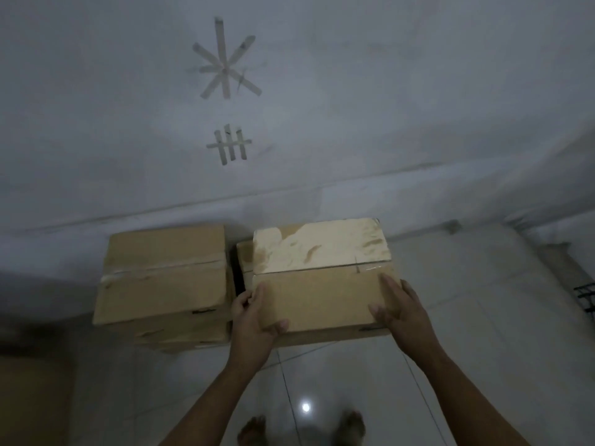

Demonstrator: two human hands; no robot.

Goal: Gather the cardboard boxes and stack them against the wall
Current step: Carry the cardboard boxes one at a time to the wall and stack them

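Two stacks of brown cardboard boxes stand side by side against the grey wall point(289, 123). The left stack's top box point(164, 272) is sealed with clear tape, and more boxes show under it. The right top box point(322, 278) has a shiny taped patch on its far half and lies on another box whose edge shows at its left. My left hand point(254, 323) grips its near left corner, thumb on top. My right hand point(399, 310) presses flat against its near right corner with fingers straight.
White glossy floor tiles point(338, 381) lie under me, with my bare feet point(302, 429) at the bottom edge. A brown cardboard shape point(32, 397) sits at the lower left. A pale mattress-like slab point(483, 284) and a dark wire object point(586, 300) are on the right.
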